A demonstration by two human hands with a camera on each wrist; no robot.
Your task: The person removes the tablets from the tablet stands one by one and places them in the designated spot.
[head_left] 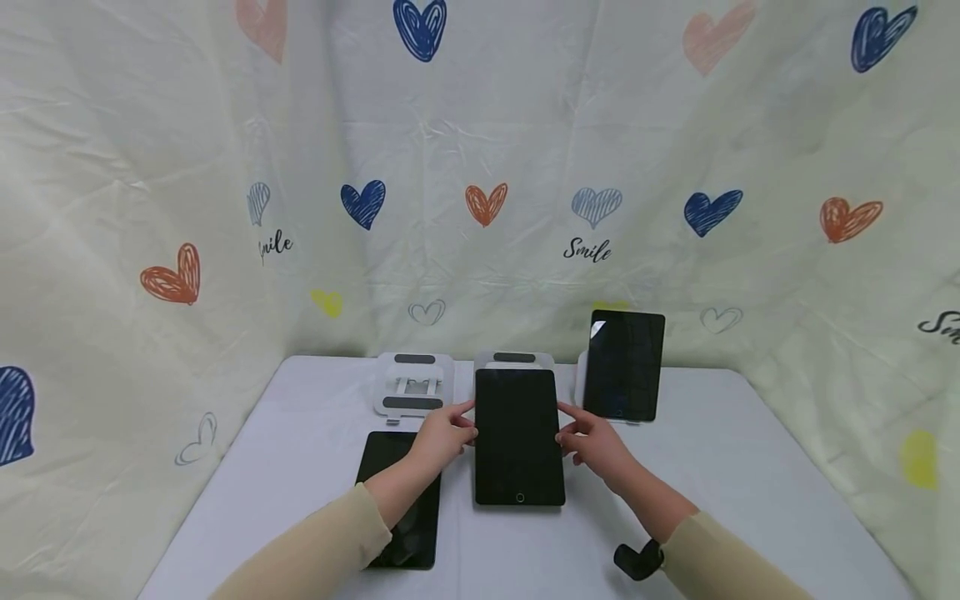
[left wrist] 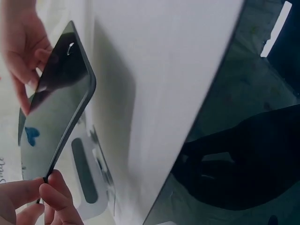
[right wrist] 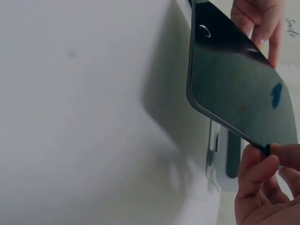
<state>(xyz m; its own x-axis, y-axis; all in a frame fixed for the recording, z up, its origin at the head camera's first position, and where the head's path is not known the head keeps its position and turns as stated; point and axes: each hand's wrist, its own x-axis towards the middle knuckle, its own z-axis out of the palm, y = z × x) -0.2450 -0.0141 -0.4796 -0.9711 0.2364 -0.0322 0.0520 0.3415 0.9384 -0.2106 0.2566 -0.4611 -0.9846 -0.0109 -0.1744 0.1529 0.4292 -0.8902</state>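
Observation:
Between my two hands is a black tablet (head_left: 519, 437), lifted off the table with its round button at the near end. My left hand (head_left: 442, 435) pinches its left edge, and my right hand (head_left: 596, 442) pinches the right edge. Both wrist views show thumb and fingers on the tablet's rim and a shadow on the cloth below. Just behind it stands a white folding stand (head_left: 514, 359) with grey pads, partly hidden by the tablet. Under my left forearm lies a second tablet (head_left: 401, 533), flat on the table.
A third tablet (head_left: 625, 367) leans upright on a stand at the back right. Another white stand (head_left: 414, 385), without a tablet, lies at the back left. The white table (head_left: 720, 467) reaches a heart-printed curtain (head_left: 525, 150). A black strap piece (head_left: 637, 561) hangs by my right wrist.

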